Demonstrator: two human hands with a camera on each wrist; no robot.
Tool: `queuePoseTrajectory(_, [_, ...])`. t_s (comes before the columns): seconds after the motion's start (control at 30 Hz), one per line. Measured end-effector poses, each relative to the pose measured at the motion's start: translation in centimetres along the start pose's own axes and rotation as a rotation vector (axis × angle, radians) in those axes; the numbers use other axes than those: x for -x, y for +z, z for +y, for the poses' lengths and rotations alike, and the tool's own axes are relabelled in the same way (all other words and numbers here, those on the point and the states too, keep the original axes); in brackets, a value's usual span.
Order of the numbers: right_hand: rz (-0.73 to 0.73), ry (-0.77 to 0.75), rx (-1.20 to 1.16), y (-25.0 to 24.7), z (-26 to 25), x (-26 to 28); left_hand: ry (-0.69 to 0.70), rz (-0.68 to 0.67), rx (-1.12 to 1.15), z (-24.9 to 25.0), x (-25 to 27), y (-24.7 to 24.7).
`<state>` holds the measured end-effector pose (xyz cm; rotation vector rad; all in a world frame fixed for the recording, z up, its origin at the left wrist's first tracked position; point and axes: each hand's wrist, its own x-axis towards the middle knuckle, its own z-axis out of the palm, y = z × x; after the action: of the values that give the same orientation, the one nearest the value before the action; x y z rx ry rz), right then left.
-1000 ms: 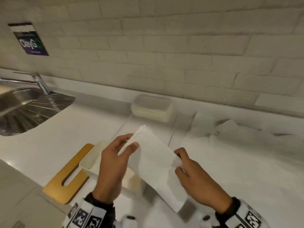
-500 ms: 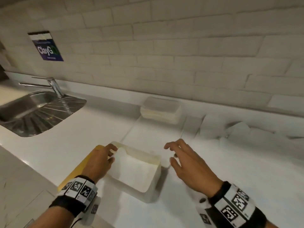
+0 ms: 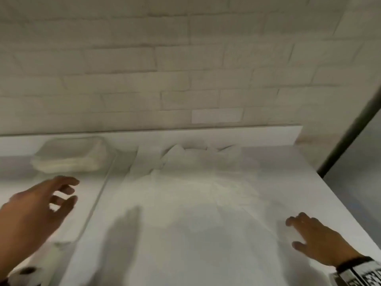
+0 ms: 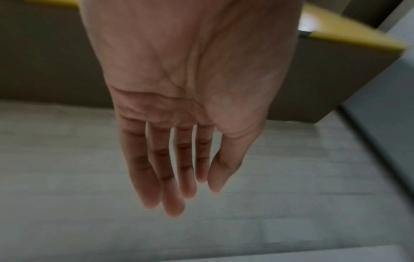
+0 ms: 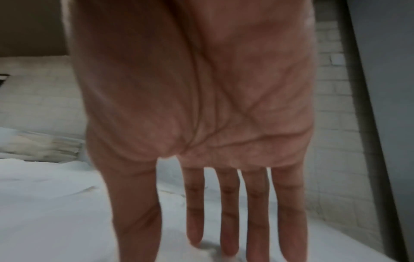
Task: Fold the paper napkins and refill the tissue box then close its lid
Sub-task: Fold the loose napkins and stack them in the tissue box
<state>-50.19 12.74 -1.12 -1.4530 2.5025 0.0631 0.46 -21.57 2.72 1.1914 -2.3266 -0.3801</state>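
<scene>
1. paper napkins (image 3: 198, 188): loose, crumpled white sheets spread over the tabletop (image 3: 206, 254), heaped toward the back wall; blurred, individual sheets hard to separate.
2. tissue box: not identifiable in the head view.
3. right hand (image 3: 317, 242): fingers straight and spread, palm down on the napkin layer at near right; grip open, nothing held. fingertips (image 5: 195, 235) appear to touch the paper.
4. left hand (image 3: 35, 213): raised above the tabletop at left, fingers loosely extended, grip open and empty.
5. clear lidded container (image 3: 70, 155): at back left against the wall.
6. white brick wall (image 3: 185, 69) behind.
</scene>
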Motion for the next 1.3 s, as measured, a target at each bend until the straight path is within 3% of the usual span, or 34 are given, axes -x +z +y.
queuePoseTrajectory(0.03, [-0.035,-0.020,0.005,0.2,0.5,0.3,-0.058,-0.068,0.008,7.2,-1.8,1.6])
queuePoseTrajectory(0.07, [-0.040,-0.039,0.005,0.4,0.8,0.4,0.035,-0.160,-0.012,14.0,-3.1,2.7])
queuePoseTrajectory(0.13, [-0.008,-0.059,-0.030,0.4,1.4,0.2,0.303,-0.280,-0.064,22.0,-4.5,8.5])
queuePoseTrajectory(0.2, [0.011,-0.105,0.004,0.2,1.7,-0.3,0.431,-0.508,-0.161,27.0,-5.1,14.6])
queuePoseTrajectory(0.33, [-0.066,-0.133,0.116,0.5,3.2,-0.6,0.608,-0.635,-0.270,33.3,-5.8,23.6])
queuePoseTrajectory(0.5, [-0.010,-0.264,0.109,0.6,4.6,0.0,0.648,-0.660,-0.391,35.4,-6.1,27.6])
queuePoseTrajectory(0.8, [0.169,-0.192,-0.730,-5.5,8.0,1.7,0.577,-0.686,-0.263,33.9,-6.0,27.9])
queuePoseTrajectory(0.97, [0.131,-0.045,-1.034,-6.8,9.7,1.3,0.569,-0.630,-0.202,34.0,-5.4,27.7])
queuePoseTrajectory(1.03, [0.103,-0.027,-1.153,-7.2,9.6,1.0,0.466,-0.656,0.025,35.1,-5.0,26.3])
queuePoseTrajectory(1.13, [0.012,-0.042,-1.321,-7.3,9.0,0.8,0.255,-0.748,0.637,38.7,-3.9,23.1])
queuePoseTrajectory(1.23, [-0.057,-0.072,-1.450,-7.7,7.4,0.5,0.267,-0.787,0.630,42.2,-2.0,22.4])
queuePoseTrajectory(1.3, [-0.033,-0.088,-1.438,-8.1,6.2,0.1,0.235,-0.699,0.633,43.2,-1.1,23.7])
